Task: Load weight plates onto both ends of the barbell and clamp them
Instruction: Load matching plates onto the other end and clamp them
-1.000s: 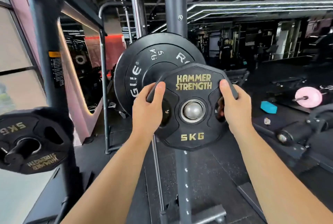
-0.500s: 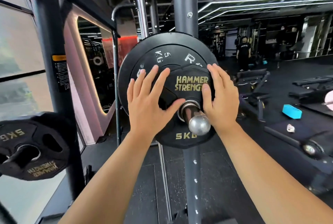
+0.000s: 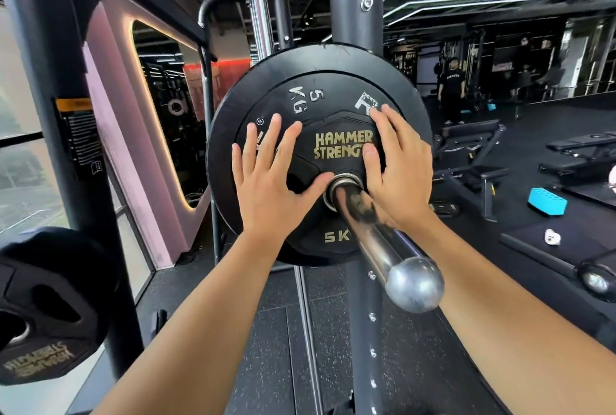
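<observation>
A spare plate [image 3: 43,314] is stored at far left. The left hand [image 3: 266,181] is laid flat, fingers spread, on the small 5 kg plate [image 3: 343,144], which was gripped by its edges at the tip of the barbell sleeve [image 3: 383,238] a second ago and is now seated against the larger plate [image 3: 333,61]; the right hand [image 3: 400,174] is pressed flat on it likewise. This end is judged loaded, with the clamp, nowhere seen, yet to be fitted.

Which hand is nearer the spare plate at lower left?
Left. The left hand presses the loaded plate left of the bar sleeve, toward the spare plate; the right hand, right of it.
</observation>
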